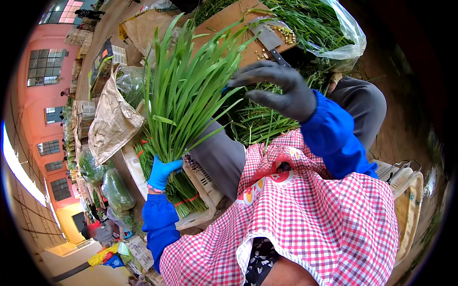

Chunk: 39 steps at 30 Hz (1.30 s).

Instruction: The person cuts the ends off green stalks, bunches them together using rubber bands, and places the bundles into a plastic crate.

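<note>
My left hand (164, 172), in a blue glove, grips a bunch of long flat green leaves (189, 103), likely garlic chives, near its lower end. The leaf tips fan out upward, away from me. My right hand (282, 89), in a dark grey glove, is raised beside the leaf tips with its fingers apart, and I see nothing held in it. Under my left hand, bundles of the same greens tied with red bands (186, 201) lie in a white plastic crate (210, 214). Loose leaves (268, 119) are heaped between my knees, below my right hand.
A cleaver (266, 35) lies on a brown board (220, 21), beside cut pale stem ends (286, 34). Further right, a clear plastic bag (352, 32) holds more greens. Left of the crate are a tan sack (112, 123) and a wrapped bundle of greens (118, 191).
</note>
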{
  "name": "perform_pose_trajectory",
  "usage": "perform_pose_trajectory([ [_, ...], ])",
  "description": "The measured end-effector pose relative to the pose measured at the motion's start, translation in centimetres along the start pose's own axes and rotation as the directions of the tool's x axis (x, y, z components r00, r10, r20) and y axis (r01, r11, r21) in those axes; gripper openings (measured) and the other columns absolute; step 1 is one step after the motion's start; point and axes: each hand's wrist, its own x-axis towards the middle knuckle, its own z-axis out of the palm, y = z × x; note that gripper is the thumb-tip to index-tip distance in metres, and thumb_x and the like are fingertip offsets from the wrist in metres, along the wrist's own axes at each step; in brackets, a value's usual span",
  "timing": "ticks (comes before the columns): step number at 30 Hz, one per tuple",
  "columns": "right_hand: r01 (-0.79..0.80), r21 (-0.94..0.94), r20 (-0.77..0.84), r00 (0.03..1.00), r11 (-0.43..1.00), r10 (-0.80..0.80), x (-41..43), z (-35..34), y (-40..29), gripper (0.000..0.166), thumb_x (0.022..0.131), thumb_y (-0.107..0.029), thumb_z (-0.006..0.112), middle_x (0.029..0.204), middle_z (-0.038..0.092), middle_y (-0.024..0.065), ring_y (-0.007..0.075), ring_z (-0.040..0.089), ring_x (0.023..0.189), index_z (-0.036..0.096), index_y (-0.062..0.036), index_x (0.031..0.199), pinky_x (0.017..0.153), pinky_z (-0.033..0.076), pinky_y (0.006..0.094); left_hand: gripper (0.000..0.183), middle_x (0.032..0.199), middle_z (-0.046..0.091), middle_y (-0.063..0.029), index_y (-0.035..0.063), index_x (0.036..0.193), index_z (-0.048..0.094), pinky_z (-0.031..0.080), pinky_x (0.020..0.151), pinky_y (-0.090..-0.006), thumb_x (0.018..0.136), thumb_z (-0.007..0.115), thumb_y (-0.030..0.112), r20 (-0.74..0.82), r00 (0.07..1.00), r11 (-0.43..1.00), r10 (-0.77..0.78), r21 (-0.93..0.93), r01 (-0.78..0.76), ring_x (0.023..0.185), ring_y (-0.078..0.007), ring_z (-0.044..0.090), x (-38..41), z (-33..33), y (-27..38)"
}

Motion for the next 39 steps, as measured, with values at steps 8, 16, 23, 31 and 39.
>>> perform_pose_trajectory([
  [8,0.035,-0.585,0.702,0.521,0.810,0.485,-2.3,4.6,3.0,0.035,0.073,-0.030,0.063,0.081,0.065,0.0103,0.0288,0.062,0.070,0.062,-0.0201,0.107,0.060,0.049,0.0393,0.048,0.091,0.063,-0.0087,-0.0012,0.106,0.054,0.050,0.064,-0.0267,0.064,0.075,0.008,0.011,1.000,0.984,0.003,0.176,-0.005,0.074,-0.0142,0.060,1.0,-1.1,0.3],
  [16,-0.394,-0.232,0.407,0.791,0.889,0.457,-0.5,-5.0,-3.1,0.025,0.078,-0.018,0.067,0.078,0.066,0.0113,0.0186,0.065,0.068,0.065,-0.0056,0.100,0.061,0.050,0.0303,0.058,0.097,0.063,-0.0107,-0.0037,0.111,0.050,0.049,0.078,-0.0292,0.062,0.078,0.009,-0.087,0.996,0.983,-0.014,0.179,0.030,0.085,-0.0165,0.060,0.5,-1.9,-1.0],
  [23,-0.002,0.025,0.102,0.995,1.000,0.000,4.0,-1.4,-2.9,0.023,0.078,-0.009,0.064,0.096,0.063,0.0104,0.0243,0.060,0.092,0.065,-0.0067,0.101,0.077,0.048,0.0351,0.041,0.091,0.065,-0.0084,-0.0018,0.102,0.058,0.049,0.074,-0.0292,0.065,0.073,0.010,0.007,0.995,0.912,0.095,0.401,-0.090,0.081,-0.0151,0.061,1.0,0.8,2.5],
  [31,-0.031,-0.538,0.216,0.961,0.842,0.173,-1.1,7.2,1.2,0.039,0.068,-0.029,0.071,0.073,0.063,0.0078,0.0265,0.060,0.058,0.062,-0.0177,0.105,0.050,0.047,0.0367,0.030,0.085,0.067,-0.0136,-0.0009,0.097,0.062,0.050,0.068,-0.0300,0.070,0.067,0.010,-0.075,0.901,0.694,0.428,0.665,-0.274,0.076,-0.0171,0.064,2.2,0.7,3.3],
  [39,-0.352,-0.468,0.358,0.763,0.811,0.538,-4.7,-1.7,-0.7,0.024,0.076,-0.031,0.065,0.068,0.063,0.0079,0.0240,0.062,0.062,0.068,-0.0180,0.096,0.057,0.049,0.0348,0.028,0.085,0.066,-0.0162,0.0009,0.097,0.062,0.050,0.066,-0.0321,0.070,0.067,0.010,-0.089,0.765,0.553,0.638,0.744,-0.375,0.078,-0.0253,0.066,3.6,-0.2,4.2],
])
